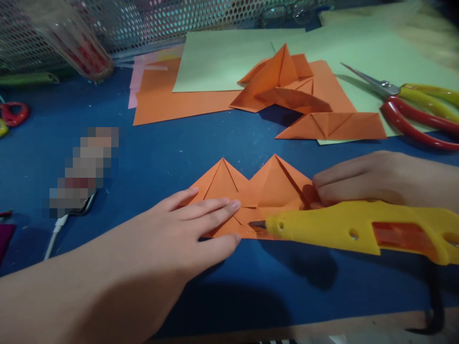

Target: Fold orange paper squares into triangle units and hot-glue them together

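A folded orange paper (276, 184) with two pointed peaks lies on the blue tabletop. My left hand (201, 220) rests flat on its left half, fingers stretched out and slightly spread. At its right edge, my right hand (369, 177) has its fingers curled together against the paper; its fingertips are partly hidden. A yellow glue gun (322, 224) reaches in from the right, in front of my right hand. Its dark nozzle lies over the lower middle of the paper, close to my left fingertips. What holds the gun's rear end is out of view.
Behind are folded orange pieces (283, 86), pale green sheets (218, 57) and flat orange paper (161, 107). Scissors (390, 91) with red and yellow handles lie at right. A blurred-out phone (86, 167) with a white cable, a clear cup (82, 48) and a mesh panel (143, 21) are at left.
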Demonstrator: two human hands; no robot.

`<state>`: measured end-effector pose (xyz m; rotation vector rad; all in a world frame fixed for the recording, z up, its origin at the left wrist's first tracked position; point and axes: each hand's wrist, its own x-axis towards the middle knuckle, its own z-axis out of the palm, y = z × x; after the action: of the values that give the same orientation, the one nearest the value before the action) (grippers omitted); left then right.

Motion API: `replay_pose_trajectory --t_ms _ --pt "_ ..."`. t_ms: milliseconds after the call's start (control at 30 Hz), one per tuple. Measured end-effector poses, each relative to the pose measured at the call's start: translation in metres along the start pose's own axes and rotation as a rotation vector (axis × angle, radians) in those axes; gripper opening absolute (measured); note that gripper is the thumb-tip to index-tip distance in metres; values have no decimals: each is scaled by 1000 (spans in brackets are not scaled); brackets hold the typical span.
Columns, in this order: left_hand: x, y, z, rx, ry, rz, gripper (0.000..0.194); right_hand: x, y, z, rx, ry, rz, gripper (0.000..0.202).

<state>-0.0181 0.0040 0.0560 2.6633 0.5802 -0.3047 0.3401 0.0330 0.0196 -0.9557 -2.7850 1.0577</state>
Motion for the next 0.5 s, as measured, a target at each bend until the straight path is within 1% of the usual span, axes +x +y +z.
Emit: replay_pose_trajectory --t_ms 67,133,200,267,367,433,500 --pt "0 -2 0 -13 -3 11 65 1 5 -6 105 -100 -36 54" --pt "0 -3 -1 -24 -12 10 65 1 7 -9 142 -112 -48 51" --pt "-1 -4 -1 -21 -15 12 63 1 3 -9 137 -78 -72 52" --pt "-2 -4 0 -16 -12 24 60 0 -6 -5 91 4 -72 56" --pt "-3 -3 0 -8 18 14 56 0 -22 0 9 130 -27 58" --pt "-3 -3 0 -18 29 6 55 -1 -29 1 -8 156 -30 56" --pt "-3 -3 0 -42 31 -3 57 0 -32 0 -12 149 -34 56"
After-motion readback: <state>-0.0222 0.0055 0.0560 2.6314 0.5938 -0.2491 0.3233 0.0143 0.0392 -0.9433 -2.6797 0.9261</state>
